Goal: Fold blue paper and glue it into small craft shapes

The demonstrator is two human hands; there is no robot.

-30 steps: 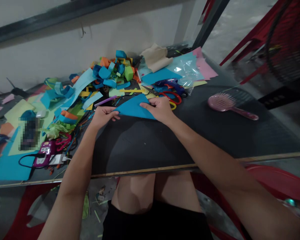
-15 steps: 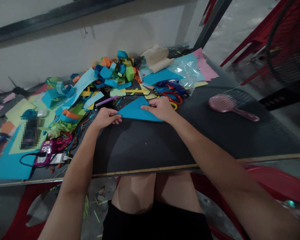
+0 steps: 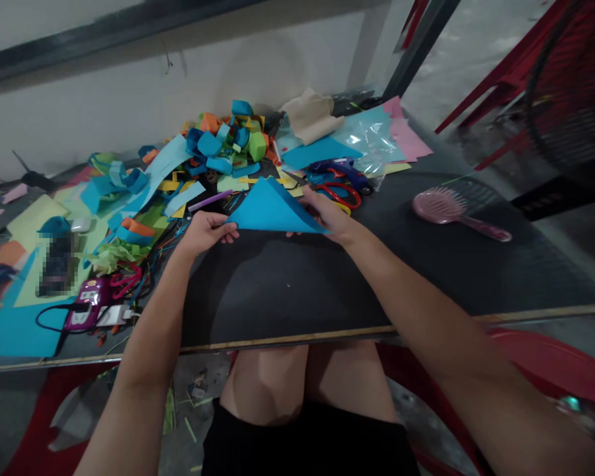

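Note:
A blue paper triangle (image 3: 272,210) is lifted off the dark table (image 3: 302,284), its point tipped up. My left hand (image 3: 205,230) pinches its left corner. My right hand (image 3: 327,215) grips its right side from behind, fingers partly hidden by the sheet. Both hands are closed on the paper.
A heap of coloured paper strips and folded pieces (image 3: 218,149) lies behind the hands. Red-handled scissors (image 3: 340,193) and a blue glue gun (image 3: 344,168) sit just right of the paper. A pink hairbrush (image 3: 451,208) lies farther right. A purple device with cables (image 3: 86,311) is at left.
The blue triangle, flat on the table before, has been raised and tilted up. My right hand has shifted from on top of it to behind its right edge.

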